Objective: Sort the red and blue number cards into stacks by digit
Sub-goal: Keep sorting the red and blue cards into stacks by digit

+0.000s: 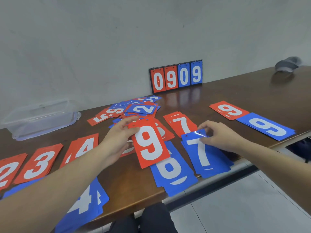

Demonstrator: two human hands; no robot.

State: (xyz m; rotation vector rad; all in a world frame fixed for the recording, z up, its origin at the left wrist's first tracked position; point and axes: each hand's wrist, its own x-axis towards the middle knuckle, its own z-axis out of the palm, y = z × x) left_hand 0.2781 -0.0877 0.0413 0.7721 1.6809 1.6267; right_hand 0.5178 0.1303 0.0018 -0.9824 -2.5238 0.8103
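Card in my left hand (117, 138): a red 9 (149, 145), pinched by its left edge, long axis running near to far, hovering mid-tabletop. The red 9 stack (228, 110) lies far right, closer to my right hand (218, 137), which pinches a blue 7 (203, 153) onto its stack. Dark wooden tabletop (235, 93), grey wall (101, 39) behind.

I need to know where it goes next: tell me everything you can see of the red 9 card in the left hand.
The red 9 card is a thin, flat, plastic-looking rectangle with a large white 9 and two small punched holes near its top edge. The left hand pinches its upper left edge, holding it upright to the viewer and slightly tilted above the table, over a blue 6 stack and other red cards. It looks undamaged. A red 9 stack lies far right.
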